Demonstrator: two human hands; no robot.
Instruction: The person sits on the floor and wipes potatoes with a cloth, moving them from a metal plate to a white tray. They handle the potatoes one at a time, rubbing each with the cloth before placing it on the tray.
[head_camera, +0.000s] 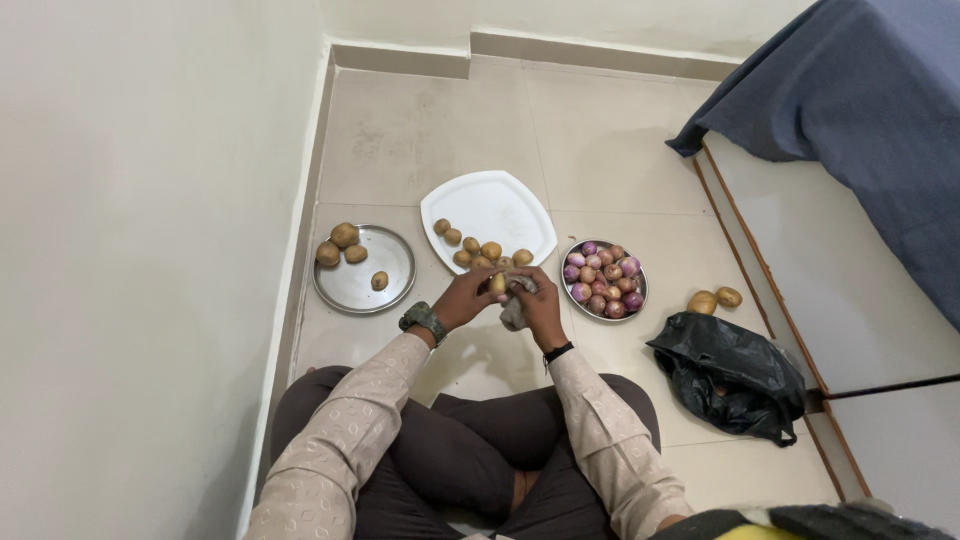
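One small tan potato between both hands, cloth-rubbed.

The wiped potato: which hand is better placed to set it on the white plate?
Probably the left hand: it grips the potato, beside the white plate. The right hand holds the grey cloth.

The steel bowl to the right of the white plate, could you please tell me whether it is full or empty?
Full: the steel bowl is heaped with purple onions that hide its bottom and rise to its rim.
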